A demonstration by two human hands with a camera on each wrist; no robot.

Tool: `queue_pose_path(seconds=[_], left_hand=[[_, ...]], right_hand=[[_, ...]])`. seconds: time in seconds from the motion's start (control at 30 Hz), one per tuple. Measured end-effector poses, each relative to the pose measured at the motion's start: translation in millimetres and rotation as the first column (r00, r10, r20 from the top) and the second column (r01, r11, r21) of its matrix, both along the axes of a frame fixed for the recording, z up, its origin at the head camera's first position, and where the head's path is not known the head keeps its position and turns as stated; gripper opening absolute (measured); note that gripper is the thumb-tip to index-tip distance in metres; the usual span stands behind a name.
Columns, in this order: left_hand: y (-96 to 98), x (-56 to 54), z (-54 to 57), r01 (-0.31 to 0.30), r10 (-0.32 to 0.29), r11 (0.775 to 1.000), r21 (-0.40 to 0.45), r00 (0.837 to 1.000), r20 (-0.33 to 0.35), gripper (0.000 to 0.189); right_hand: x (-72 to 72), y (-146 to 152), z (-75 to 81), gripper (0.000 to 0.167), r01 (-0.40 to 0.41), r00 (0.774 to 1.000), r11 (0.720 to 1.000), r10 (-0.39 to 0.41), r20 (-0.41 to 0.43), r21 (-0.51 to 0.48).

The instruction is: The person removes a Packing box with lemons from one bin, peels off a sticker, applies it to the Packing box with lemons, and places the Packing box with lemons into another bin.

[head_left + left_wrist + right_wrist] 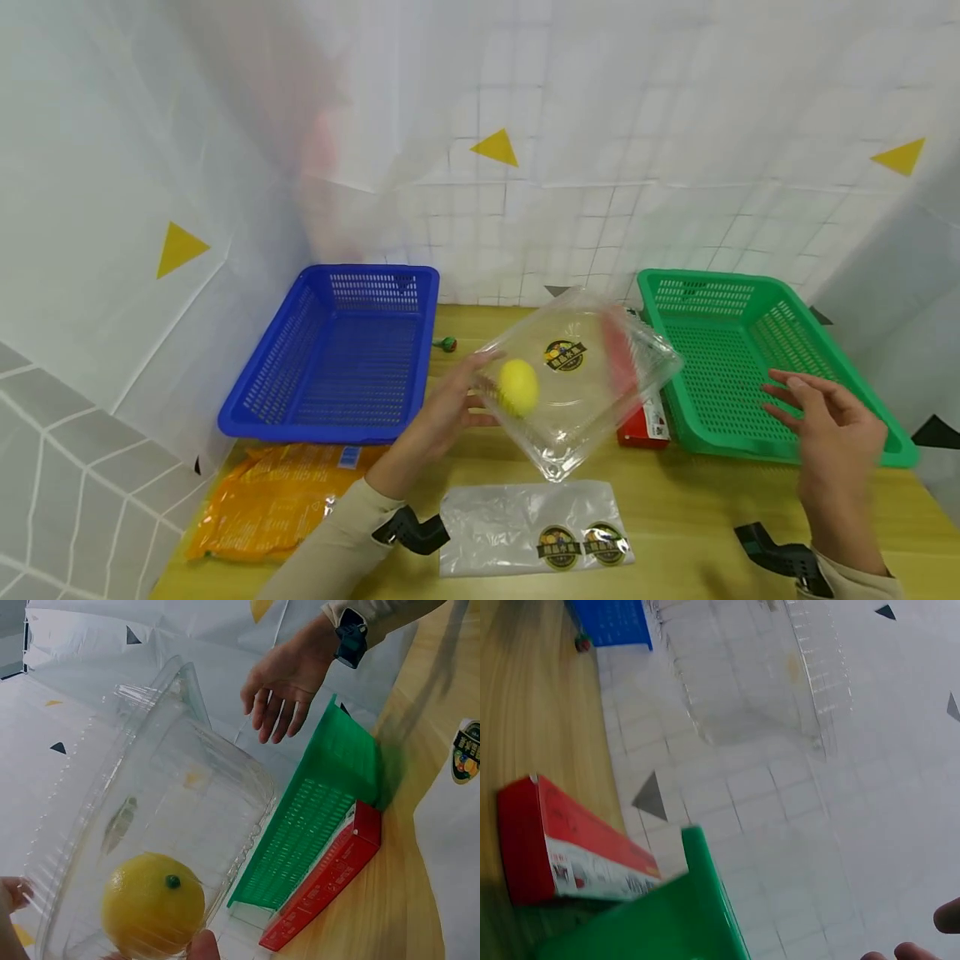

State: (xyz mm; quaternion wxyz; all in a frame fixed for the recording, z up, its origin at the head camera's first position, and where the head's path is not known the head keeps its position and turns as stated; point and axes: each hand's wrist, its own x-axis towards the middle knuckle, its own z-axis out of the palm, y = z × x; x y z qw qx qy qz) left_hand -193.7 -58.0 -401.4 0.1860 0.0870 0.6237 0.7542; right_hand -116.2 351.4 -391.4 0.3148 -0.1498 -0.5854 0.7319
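Note:
My left hand (pixel 447 404) grips the left edge of a clear plastic clamshell box (pixel 573 433), raised and tilted above the table. The box appears lidded, with a round black fruit sticker (pixel 566 355) on its face. Inside, at the side near the left hand, lies a yellow lemon (pixel 154 904); a small dark green stem spot shows on it in the left wrist view. Apart from the box, my right hand (pixel 840 425) hovers over the front right of the green basket (pixel 720 446), fingers loosely bent with nothing between them.
A blue basket (pixel 318 433) stands at the left, with an orange packet (pixel 277 500) before it. A red box (pixel 643 433) lies against the green basket. In front is a flat clear bag (pixel 495 533) with stickers. A small red-and-green item (pixel 447 343) sits beside the blue basket.

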Motion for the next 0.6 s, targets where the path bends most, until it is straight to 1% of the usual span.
queue_pose_path(seconds=[0.1, 0.17, 0.23, 0.33, 0.4, 0.53, 0.6], left_hand=[[7.3, -2.7, 1.8, 0.017, -0.016, 1.000, 0.010, 1.000, -0.021, 0.066], [12.7, -5.4, 3.1, 0.026, -0.026, 0.999, 0.020, 0.999, -0.027, 0.067], [18.4, -7.8, 4.6, 0.031, -0.030, 0.999, 0.033, 0.999, -0.016, 0.067], [27.0, -12.2, 6.9, 0.034, -0.034, 0.998, 0.060, 0.999, 0.009, 0.066], [32.6, -15.1, 8.6, 0.040, -0.042, 0.996, 0.078, 0.999, 0.022, 0.065], [44.6, -21.2, 9.8, 0.057, -0.061, 0.994, 0.096, 0.997, 0.037, 0.065], [50.3, -24.4, 9.4, 0.062, -0.066, 0.994, 0.092, 0.997, 0.038, 0.066]], right_hand=[[2.0, 11.8, -2.9, 0.025, 0.092, 0.995, 0.996, -0.092, -0.024, 0.002], [3.1, 19.0, -6.6, 0.023, 0.162, 0.987, 0.985, -0.161, -0.029, 0.057], [5.4, 26.6, -10.2, 0.022, 0.223, 0.975, 0.971, -0.221, -0.034, 0.082], [9.7, 35.2, -16.0, 0.018, 0.324, 0.946, 0.941, -0.324, -0.021, 0.102], [13.5, 40.4, -19.6, 0.016, 0.376, 0.927, 0.924, -0.375, -0.022, 0.071], [21.3, 50.8, -25.8, 0.014, 0.460, 0.887, 0.887, -0.461, -0.034, -0.047], [24.6, 55.3, -28.5, 0.014, 0.514, 0.856, 0.854, -0.516, -0.011, -0.083]])
